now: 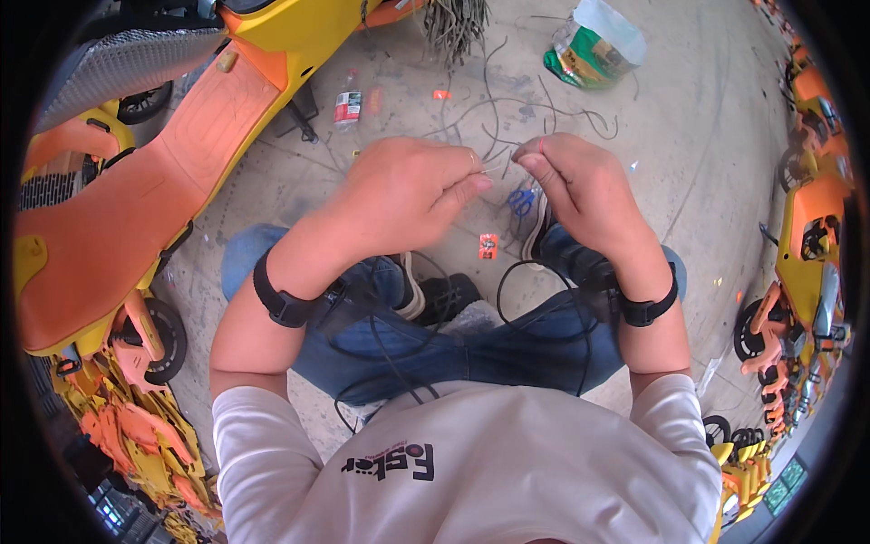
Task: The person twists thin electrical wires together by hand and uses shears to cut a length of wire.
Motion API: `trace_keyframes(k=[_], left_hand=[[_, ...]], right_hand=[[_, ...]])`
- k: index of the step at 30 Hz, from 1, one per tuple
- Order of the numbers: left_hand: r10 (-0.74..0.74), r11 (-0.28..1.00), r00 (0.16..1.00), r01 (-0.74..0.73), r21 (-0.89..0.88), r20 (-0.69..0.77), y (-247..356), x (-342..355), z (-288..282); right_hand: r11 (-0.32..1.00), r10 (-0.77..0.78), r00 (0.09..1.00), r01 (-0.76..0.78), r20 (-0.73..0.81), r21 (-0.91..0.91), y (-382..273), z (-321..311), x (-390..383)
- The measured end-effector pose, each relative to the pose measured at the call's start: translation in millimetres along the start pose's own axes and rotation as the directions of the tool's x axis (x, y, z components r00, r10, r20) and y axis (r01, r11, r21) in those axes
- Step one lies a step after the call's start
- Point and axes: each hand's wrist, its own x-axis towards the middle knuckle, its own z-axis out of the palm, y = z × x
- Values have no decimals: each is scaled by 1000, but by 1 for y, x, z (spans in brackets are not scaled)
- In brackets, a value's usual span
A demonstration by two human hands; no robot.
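Note:
My left hand (412,192) is closed in a pinch, and a thin pale wire (492,169) sticks out from its fingertips toward the right hand. Just across a small gap, my right hand (584,186) pinches a thin dark cable (515,156); a bit of red shows at its fingers. Both hands hover above the floor in front of my bent knees. Long loose grey cables (494,109) lie curled on the floor beyond the hands. Blue-handled scissors (521,201) rest below the gap, beside my shoe.
A yellow and orange scooter (204,136) stands close on the left, with a plastic bottle (348,107) near it. A white and green bag (596,45) and a bundle of grey strands (456,23) are at the far side. More scooters (807,218) line the right. A small orange packet (488,246) lies on the floor.

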Motion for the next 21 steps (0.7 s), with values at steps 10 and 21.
trace_keyframes(k=[10, 21], left_hand=[[153, 953, 969, -92, -290, 194, -6, -19, -9], [123, 923, 975, -44, -383, 185, -4, -17, -14]], right_hand=[[957, -110, 953, 26, 282, 288, -22, -12, -19], [978, -134, 964, 91, 232, 187, -22, -21, -16]])
